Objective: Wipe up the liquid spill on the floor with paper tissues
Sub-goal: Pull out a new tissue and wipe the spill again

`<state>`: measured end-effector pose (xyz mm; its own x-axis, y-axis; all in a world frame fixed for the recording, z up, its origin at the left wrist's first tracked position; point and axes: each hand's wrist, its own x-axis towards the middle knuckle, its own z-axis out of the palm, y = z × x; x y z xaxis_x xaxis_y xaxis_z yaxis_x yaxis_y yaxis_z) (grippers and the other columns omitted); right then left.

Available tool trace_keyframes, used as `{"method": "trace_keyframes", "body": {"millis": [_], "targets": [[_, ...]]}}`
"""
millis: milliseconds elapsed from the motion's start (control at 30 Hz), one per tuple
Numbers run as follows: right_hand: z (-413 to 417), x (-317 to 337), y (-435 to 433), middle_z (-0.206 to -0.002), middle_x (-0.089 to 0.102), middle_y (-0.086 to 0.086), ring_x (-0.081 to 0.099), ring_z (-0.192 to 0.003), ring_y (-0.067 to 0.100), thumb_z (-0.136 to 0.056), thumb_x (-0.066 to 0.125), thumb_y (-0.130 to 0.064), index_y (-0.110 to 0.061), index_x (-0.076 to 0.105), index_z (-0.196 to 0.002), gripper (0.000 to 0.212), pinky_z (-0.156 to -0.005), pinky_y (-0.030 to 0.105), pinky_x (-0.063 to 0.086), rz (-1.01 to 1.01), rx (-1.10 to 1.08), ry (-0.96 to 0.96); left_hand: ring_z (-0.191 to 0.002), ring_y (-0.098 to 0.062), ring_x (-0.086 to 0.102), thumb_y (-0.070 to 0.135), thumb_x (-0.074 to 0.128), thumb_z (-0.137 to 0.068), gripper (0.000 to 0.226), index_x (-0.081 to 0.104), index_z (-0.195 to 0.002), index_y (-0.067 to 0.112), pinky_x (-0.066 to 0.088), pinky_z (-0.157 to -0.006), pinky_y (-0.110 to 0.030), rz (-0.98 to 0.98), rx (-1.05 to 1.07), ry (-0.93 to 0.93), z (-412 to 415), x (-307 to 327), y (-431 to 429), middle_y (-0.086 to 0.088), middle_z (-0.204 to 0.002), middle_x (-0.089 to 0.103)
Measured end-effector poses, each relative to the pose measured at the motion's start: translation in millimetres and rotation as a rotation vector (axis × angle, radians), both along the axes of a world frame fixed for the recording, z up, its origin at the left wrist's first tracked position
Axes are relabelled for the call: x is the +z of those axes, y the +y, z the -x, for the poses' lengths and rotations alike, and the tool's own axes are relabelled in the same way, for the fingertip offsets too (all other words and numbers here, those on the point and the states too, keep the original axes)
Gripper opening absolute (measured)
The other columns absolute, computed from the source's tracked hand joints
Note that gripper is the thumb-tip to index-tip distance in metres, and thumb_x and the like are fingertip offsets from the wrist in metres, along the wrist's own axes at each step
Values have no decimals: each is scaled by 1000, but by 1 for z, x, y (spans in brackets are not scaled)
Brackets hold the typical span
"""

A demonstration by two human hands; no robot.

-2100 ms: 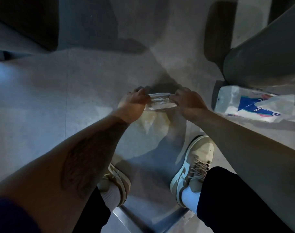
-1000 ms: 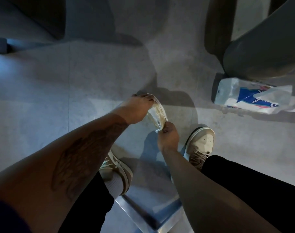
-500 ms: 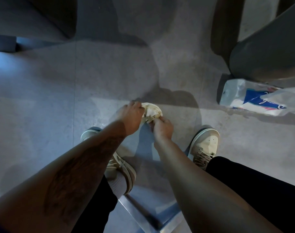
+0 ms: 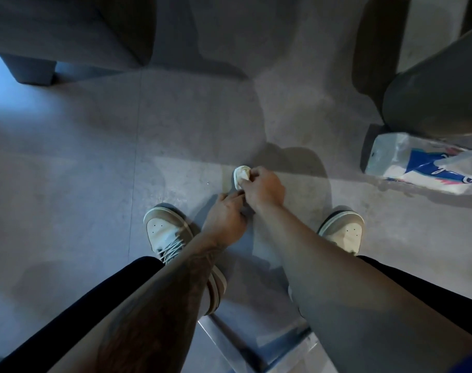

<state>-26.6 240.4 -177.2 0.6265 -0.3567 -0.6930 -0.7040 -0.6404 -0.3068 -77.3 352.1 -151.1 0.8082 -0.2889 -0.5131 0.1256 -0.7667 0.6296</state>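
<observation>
A crumpled, damp-looking white tissue wad (image 4: pixel 241 174) hangs low over the grey floor (image 4: pixel 94 157), between my feet. My right hand (image 4: pixel 263 188) grips it, fingers curled round its right side. Just below and to the left is my left hand (image 4: pixel 225 219); its fingertips reach the underside of the right hand and the wad's lower edge. Whether they still pinch the tissue is hidden. Left of the wad, a faint pale streak (image 4: pixel 224 181) marks the floor tile.
A plastic tissue pack (image 4: pixel 418 168) with blue print lies on the floor at the right, against a grey rounded furniture base (image 4: pixel 434 98). A dark sofa with a leg (image 4: pixel 32 71) stands top left. My shoes (image 4: pixel 164 232) (image 4: pixel 342 232) flank the hands. A metal bar (image 4: pixel 256 345) lies below.
The tissue, stretched flat between both hands earlier, has been folded and bunched into a small wad in my right hand. My left hand has drawn back below it. Both feet have shifted.
</observation>
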Motion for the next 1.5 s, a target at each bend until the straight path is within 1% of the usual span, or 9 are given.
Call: {"method": "trace_keyframes", "body": {"millis": [133, 300, 467, 567, 700, 833, 1100, 1233, 1500], "targets": [[-28, 4, -13, -101, 73, 4, 66, -100, 31, -81, 66, -47, -26, 71, -103, 30, -85, 35, 51, 15, 233, -174, -116, -35, 47, 16, 63, -79, 50, 57, -129, 15, 47, -95, -46, -312, 279, -11, -7, -6, 45, -11, -136, 49], [-87, 9, 4, -110, 64, 7, 61, -103, 32, -83, 63, -34, -22, 71, -101, 23, -84, 39, 49, 35, 533, -376, -144, -46, 16, 22, 79, -76, 104, 8, -152, 28, 38, -107, -58, -559, 409, 387, -32, -19, 74, -10, -164, 0], [-91, -8, 40, -137, 55, 10, 50, -128, 34, -98, 44, -37, -19, 60, -130, 40, -96, 38, 41, 230, 1316, -214, -146, -48, 10, 13, 72, -83, 106, -4, -156, 25, 33, -110, -56, -697, 342, 422, -33, -34, 68, -13, -165, -11], [-69, -9, 48, -142, 50, 11, 46, -132, 33, -100, 45, -30, -19, 54, -137, 39, -98, 36, 38, 171, 1656, -230, -146, -48, 11, 14, 71, -82, 104, -1, -156, 25, 33, -109, -57, -703, 313, 422, -34, -36, 70, -14, -165, -10], [-48, 3, 32, -110, 67, 6, 63, -104, 30, -95, 48, -24, -19, 71, -105, 26, -88, 41, 42, 5, 1705, -268, -147, -49, 9, 10, 67, -84, 99, 1, -157, 25, 29, -110, -60, -706, 327, 413, -36, -36, 69, -15, -165, -10], [-36, 5, -13, -83, 64, 1, 63, -82, 27, -79, 58, -22, -22, 71, -75, 14, -73, 37, 44, -51, 1780, -253, -148, -49, -4, 21, 67, -88, 106, -15, -155, 23, 22, -115, -61, -640, 239, 528, -39, -31, 77, -16, -161, -27], [-80, 15, -74, -109, 66, 6, 62, -104, 30, -87, 62, -28, -21, 70, -106, 21, -87, 36, 33, 158, 1165, -236, -148, -50, -9, 40, 63, -91, 104, -18, -155, 21, 21, -118, -59, -592, 236, 568, -44, -27, 80, -17, -159, -32], [-108, 17, -62, -112, 66, 9, 59, -108, 33, -84, 63, -30, -20, 63, -101, 19, -93, 40, 38, 163, 791, -337, -148, -48, -8, 37, 65, -91, 105, -17, -155, 23, 24, -118, -59, -590, 238, 591, -48, -23, 79, -15, -159, -32], [-96, -12, -18, -98, 68, 11, 64, -97, 32, -84, 61, -39, -14, 71, -93, 28, -78, 32, 38, 129, 955, -184, -148, -48, -6, 36, 67, -90, 108, -19, -155, 24, 30, -115, -60, -601, 243, 618, -52, -20, 76, -13, -160, -31]]}}
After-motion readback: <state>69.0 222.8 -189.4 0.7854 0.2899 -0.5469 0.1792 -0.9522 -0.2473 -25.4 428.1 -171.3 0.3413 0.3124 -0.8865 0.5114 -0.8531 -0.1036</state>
